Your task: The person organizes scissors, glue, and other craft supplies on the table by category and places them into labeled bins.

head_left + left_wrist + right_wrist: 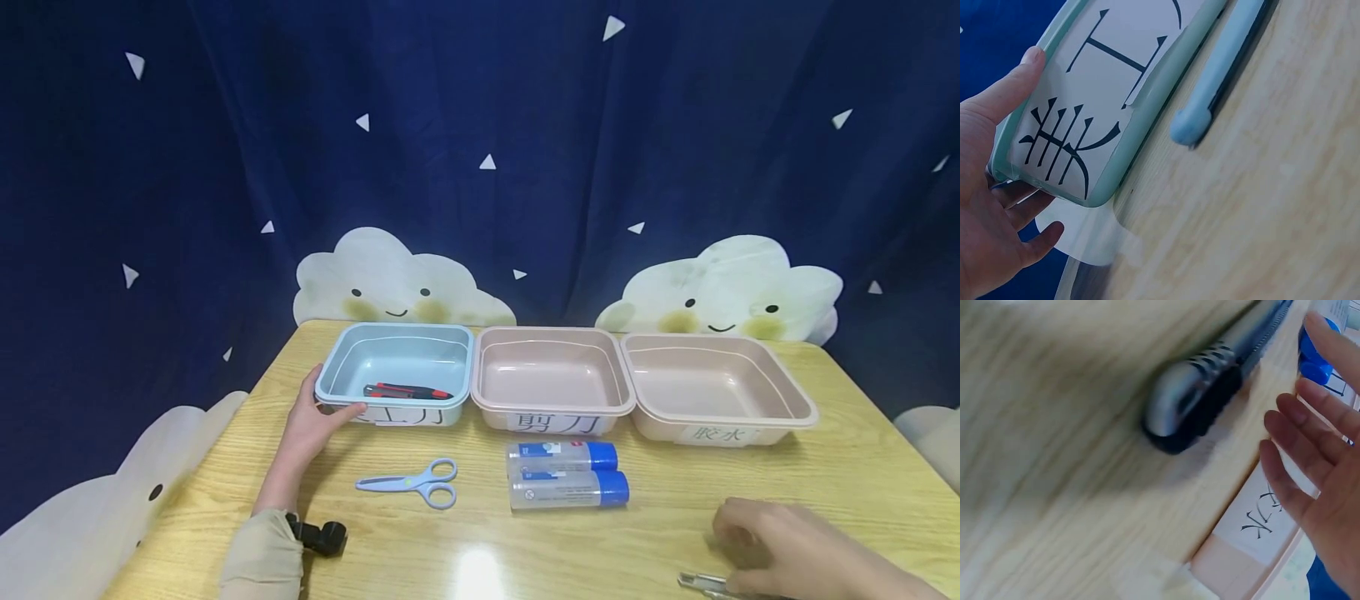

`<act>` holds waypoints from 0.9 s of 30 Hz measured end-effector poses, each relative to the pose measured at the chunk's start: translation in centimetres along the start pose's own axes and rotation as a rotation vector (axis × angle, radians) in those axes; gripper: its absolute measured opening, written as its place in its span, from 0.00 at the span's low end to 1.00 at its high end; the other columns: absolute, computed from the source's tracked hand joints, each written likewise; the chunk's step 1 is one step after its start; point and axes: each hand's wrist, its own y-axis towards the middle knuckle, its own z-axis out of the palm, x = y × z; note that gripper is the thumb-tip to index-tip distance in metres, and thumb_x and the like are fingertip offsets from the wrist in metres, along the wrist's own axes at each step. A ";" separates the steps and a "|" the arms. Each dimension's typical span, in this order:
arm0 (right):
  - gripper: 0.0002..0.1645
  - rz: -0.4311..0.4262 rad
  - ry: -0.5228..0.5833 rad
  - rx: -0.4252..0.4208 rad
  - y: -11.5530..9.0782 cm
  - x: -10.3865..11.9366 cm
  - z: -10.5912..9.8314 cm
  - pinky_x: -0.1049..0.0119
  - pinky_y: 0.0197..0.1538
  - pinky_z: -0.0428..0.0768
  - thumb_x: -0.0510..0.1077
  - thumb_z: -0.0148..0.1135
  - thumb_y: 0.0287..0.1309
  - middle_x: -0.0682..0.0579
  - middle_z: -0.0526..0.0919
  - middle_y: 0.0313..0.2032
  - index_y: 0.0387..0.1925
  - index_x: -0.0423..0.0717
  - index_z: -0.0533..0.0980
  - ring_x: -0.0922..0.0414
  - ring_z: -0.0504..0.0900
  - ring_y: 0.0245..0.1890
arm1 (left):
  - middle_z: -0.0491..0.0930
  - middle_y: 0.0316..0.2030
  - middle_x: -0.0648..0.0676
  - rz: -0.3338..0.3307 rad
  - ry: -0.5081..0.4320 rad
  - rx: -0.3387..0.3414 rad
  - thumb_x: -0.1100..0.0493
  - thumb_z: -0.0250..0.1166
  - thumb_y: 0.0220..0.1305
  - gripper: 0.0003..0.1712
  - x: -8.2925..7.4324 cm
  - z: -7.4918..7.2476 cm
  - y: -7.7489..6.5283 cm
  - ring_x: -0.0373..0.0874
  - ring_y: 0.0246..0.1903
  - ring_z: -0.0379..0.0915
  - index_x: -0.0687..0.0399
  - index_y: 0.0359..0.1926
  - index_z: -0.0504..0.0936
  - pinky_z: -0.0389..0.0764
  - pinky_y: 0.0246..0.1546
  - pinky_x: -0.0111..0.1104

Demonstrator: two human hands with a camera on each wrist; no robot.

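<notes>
At the left of the table, my left hand (307,421) grips the front left corner of a light blue plastic bin (397,357). Its thumb lies on the front rim, the other fingers at the bin's side. A black and red utility knife (408,392) lies inside that bin. My right hand (798,542), low at the right, hovers beside a silver and black utility knife (701,582) on the table. In the right wrist view its fingers (1285,478) are spread, apart from the knife (1204,394). Part of the knife is hidden by the hand in the head view.
Two pinkish bins, a middle one (551,371) and a right one (708,387), stand in line with the blue bin. Blue scissors (408,482) lie in front of the blue bin. Two clear glue bottles with blue caps (566,490) lie before the middle bin.
</notes>
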 end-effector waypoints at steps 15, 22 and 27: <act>0.22 0.097 0.098 0.147 -2.3 -2.1 1.8 0.73 0.16 0.61 0.68 0.62 0.44 0.65 0.64 0.19 0.29 0.63 0.64 0.71 0.64 0.17 | 0.51 0.68 0.60 0.008 -0.007 -0.002 0.45 0.72 0.44 0.63 0.2 0.0 0.0 0.58 0.65 0.48 0.48 0.71 0.38 0.51 0.64 0.52; 0.17 0.010 0.195 0.139 -2.5 -2.6 1.9 0.73 0.17 0.62 0.60 0.62 0.50 0.67 0.64 0.19 0.29 0.60 0.65 0.73 0.63 0.17 | 0.52 0.67 0.60 0.020 -0.005 -0.008 0.44 0.72 0.43 0.63 0.3 0.1 0.2 0.58 0.65 0.49 0.48 0.71 0.39 0.52 0.63 0.53; 0.15 0.033 0.213 0.169 -2.5 -2.4 1.9 0.73 0.18 0.63 0.61 0.63 0.48 0.67 0.67 0.20 0.30 0.62 0.67 0.72 0.66 0.19 | 0.52 0.67 0.60 0.025 -0.004 -0.012 0.45 0.72 0.44 0.62 0.4 0.1 0.1 0.58 0.65 0.49 0.47 0.71 0.39 0.52 0.63 0.53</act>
